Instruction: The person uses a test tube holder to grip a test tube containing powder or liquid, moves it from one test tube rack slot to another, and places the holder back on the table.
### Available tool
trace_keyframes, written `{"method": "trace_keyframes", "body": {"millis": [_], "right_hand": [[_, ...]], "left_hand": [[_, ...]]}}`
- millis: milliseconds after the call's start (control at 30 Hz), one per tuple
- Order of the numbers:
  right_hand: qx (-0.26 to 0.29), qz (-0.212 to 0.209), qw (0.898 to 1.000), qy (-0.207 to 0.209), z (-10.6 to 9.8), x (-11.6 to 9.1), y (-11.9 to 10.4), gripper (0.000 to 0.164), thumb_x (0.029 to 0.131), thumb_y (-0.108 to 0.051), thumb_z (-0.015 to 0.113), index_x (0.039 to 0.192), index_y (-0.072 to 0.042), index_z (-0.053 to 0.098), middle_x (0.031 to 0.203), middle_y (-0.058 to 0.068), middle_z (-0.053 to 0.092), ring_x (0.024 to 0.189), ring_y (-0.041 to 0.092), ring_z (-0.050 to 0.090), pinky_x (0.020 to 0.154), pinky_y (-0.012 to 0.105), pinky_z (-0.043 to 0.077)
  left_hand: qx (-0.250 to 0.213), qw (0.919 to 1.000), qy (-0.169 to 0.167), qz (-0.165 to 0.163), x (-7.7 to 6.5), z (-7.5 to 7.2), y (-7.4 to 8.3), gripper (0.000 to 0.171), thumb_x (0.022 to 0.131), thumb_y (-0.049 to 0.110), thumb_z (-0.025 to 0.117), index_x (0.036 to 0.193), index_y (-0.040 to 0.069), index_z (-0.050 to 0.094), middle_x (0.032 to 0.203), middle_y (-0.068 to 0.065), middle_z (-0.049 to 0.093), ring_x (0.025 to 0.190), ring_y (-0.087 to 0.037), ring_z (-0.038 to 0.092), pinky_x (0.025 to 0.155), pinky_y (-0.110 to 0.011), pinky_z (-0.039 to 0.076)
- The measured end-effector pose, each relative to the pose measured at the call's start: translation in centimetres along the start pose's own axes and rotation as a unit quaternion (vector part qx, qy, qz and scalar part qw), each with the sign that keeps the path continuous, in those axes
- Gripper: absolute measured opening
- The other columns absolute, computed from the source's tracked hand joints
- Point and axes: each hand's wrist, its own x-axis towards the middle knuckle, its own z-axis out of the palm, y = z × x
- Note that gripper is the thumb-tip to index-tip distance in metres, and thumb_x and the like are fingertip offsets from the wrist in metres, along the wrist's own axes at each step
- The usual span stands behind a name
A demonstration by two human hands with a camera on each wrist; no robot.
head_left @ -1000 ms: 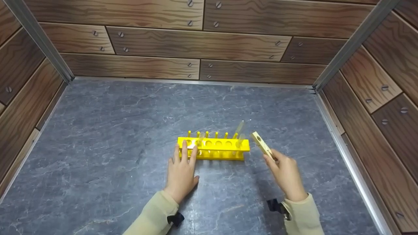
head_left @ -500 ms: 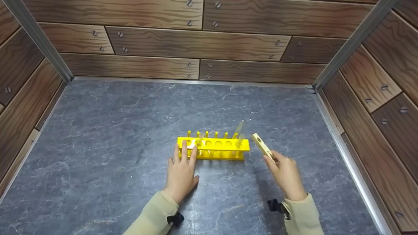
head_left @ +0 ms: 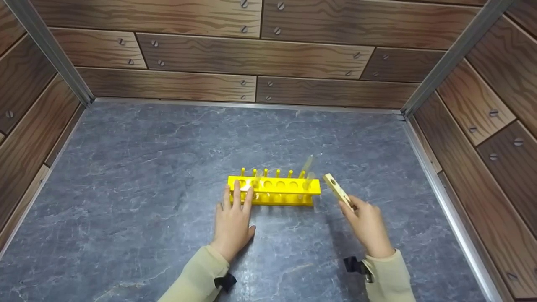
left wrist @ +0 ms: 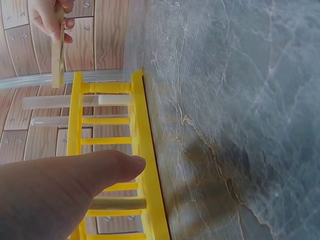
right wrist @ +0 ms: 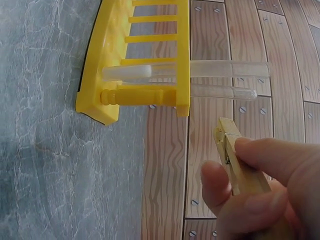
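A yellow test tube rack (head_left: pixel 287 186) stands on the floor surface in the head view. My left hand (head_left: pixel 231 226) rests straight fingers on its left end. In my right hand (head_left: pixel 368 224) is a wooden test tube holder (head_left: pixel 337 188), gripped between thumb and fingers. Its tip is just right of the rack, apart from the tubes. A test tube with white contents (right wrist: pixel 127 72) stands in the rack's right end. Beside it a clear tube (right wrist: pixel 225 92) sits on a rear peg. Near my left thumb (left wrist: pixel 120 167), a tube with brownish contents (left wrist: pixel 117 203) shows.
Grey marbled surface (head_left: pixel 168 147) surrounds the rack. Wood-patterned walls (head_left: pixel 251 54) close off the back and both sides, with metal strips (head_left: pixel 453 209) along their lower edges.
The wooden test tube holder's tip has dropped slightly towards me in the right hand. My left hand and the rack have stayed put.
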Motion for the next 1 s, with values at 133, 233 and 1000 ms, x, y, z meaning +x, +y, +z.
{"method": "trace_keyframes", "body": {"millis": [133, 233, 1000], "right_hand": [[-0.002, 0.001, 1.000, 0.000, 0.1, 0.0, 0.2, 0.020, 0.094, -0.023, 0.056, 0.100, -0.006, 0.066, 0.065, 0.003, 0.057, 0.040, 0.009, 0.029, 0.036, 0.023, 0.028], [0.000, 0.002, 1.000, 0.003, 0.2, 0.0, 0.4, 0.022, 0.094, -0.022, 0.057, 0.105, -0.005, 0.066, 0.070, 0.006, 0.062, 0.040, 0.010, 0.031, 0.036, 0.023, 0.029], [0.009, 0.009, 1.000, 0.001, 0.9, -0.1, 1.5, 0.029, 0.092, -0.017, 0.059, 0.117, -0.001, 0.062, 0.074, 0.011, 0.063, 0.039, 0.013, 0.042, 0.034, 0.025, 0.034]], "left_hand": [[0.000, 1.0000, -0.002, -0.001, 0.0, 0.0, 0.0, 0.101, 0.069, 0.056, 0.073, 0.147, 0.010, 0.028, 0.148, -0.026, 0.022, 0.129, -0.047, 0.028, 0.088, -0.054, 0.044], [-0.001, 1.0000, -0.002, 0.000, 0.0, -0.1, 0.0, 0.101, 0.069, 0.056, 0.073, 0.147, 0.010, 0.028, 0.148, -0.026, 0.022, 0.129, -0.047, 0.028, 0.088, -0.053, 0.044], [-0.003, 1.0000, -0.005, 0.004, 0.0, 0.1, -0.1, 0.102, 0.069, 0.056, 0.073, 0.147, 0.009, 0.027, 0.148, -0.027, 0.021, 0.130, -0.048, 0.027, 0.088, -0.054, 0.044]]}}
